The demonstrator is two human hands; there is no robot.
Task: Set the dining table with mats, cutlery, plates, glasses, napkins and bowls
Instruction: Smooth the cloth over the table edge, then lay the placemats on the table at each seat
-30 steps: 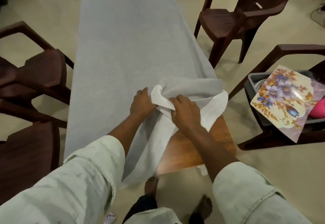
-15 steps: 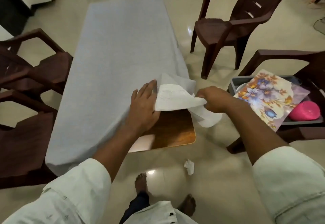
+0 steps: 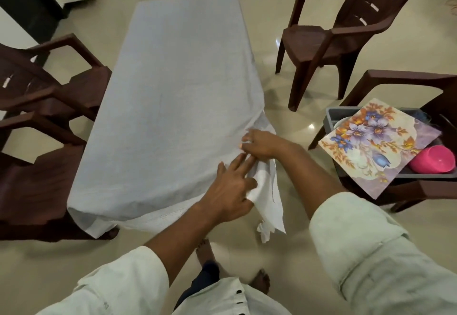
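**Cloth corner at near right of table**

Grey tablecloth (image 3: 173, 96) covers the whole table top; its white corner hangs off the near right edge. Left hand (image 3: 231, 189) lies flat, fingers straight, pressing the cloth at that corner. Right hand (image 3: 261, 145) just beyond it, fingers curled, pinching a fold of the cloth. Floral mat (image 3: 371, 146) and pink bowl (image 3: 431, 158) sit in a grey tub (image 3: 330, 114) on the brown chair (image 3: 405, 84) to the right, apart from the table.
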